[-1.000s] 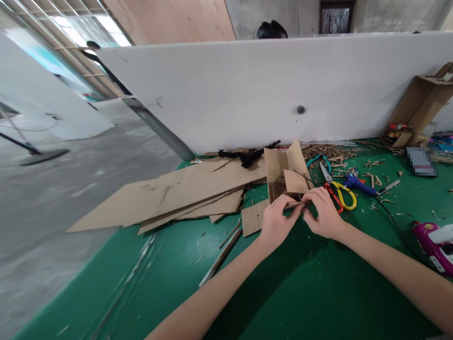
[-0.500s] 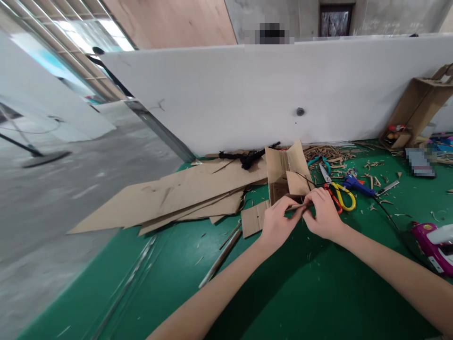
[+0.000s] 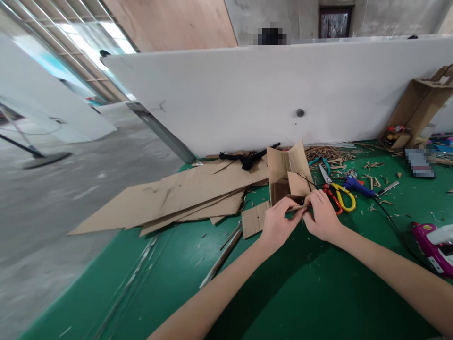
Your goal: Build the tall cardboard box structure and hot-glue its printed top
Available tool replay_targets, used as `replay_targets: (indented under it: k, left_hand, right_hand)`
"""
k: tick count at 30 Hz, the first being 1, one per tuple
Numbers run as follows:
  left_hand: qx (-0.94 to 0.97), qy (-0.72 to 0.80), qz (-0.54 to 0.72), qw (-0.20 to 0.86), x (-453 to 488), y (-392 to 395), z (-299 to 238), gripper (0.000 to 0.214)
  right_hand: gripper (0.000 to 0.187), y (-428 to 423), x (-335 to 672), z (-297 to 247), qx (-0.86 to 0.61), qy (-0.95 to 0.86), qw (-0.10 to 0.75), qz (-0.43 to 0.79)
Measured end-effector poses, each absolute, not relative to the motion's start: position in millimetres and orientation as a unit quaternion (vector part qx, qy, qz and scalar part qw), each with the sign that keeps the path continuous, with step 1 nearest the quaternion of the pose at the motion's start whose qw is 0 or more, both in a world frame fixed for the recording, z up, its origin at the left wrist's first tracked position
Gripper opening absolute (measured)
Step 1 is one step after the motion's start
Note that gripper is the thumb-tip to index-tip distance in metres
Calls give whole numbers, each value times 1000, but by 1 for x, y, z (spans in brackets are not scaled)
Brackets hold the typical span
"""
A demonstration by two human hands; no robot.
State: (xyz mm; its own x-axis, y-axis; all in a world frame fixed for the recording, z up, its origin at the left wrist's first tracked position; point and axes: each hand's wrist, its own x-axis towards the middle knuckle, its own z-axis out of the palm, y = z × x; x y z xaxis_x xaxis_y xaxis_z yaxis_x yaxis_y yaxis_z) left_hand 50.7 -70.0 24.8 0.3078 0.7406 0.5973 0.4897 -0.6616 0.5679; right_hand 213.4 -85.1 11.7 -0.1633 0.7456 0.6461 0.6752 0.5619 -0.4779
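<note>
Both hands meet at the near edge of a small open cardboard box [image 3: 275, 172] with raised flaps. My left hand [image 3: 279, 222] pinches a small cardboard strip [image 3: 297, 208] there, its fingers closed. From the other side, my right hand [image 3: 321, 215] pinches the same strip, fingertips almost touching the left ones. Most of the strip is hidden by the fingers, and I cannot tell whether it is joined to the box. A square cardboard piece [image 3: 254, 220] lies just left of my left hand. Beside my right hand rest yellow-and-red-handled scissors [image 3: 343, 196].
Flat cardboard sheets [image 3: 184, 191] and a black cloth-like item [image 3: 246, 160] lie left. Right are a blue glue gun [image 3: 359, 185], a utility knife blade [image 3: 387, 188], teal-handled pliers [image 3: 323, 164] and a magenta device [image 3: 433, 245]. A white partition [image 3: 219, 94] stands behind the green table [image 3: 300, 293].
The view has shifted very slightly. Both hands keep their pinch at the box's near edge, with almost no visible movement.
</note>
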Motion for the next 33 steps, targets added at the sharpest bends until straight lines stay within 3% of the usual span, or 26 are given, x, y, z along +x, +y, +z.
replay_targets:
  k: [21,33]
  left_hand:
    - [791,405,426,173,50,-73,30,16]
    - [803,390,426,146,44,-67,27,19]
  right_hand:
    - [22,-82,213,5,-425,-760,486,77]
    - [11,-84,221,1,-374,-747,539,105]
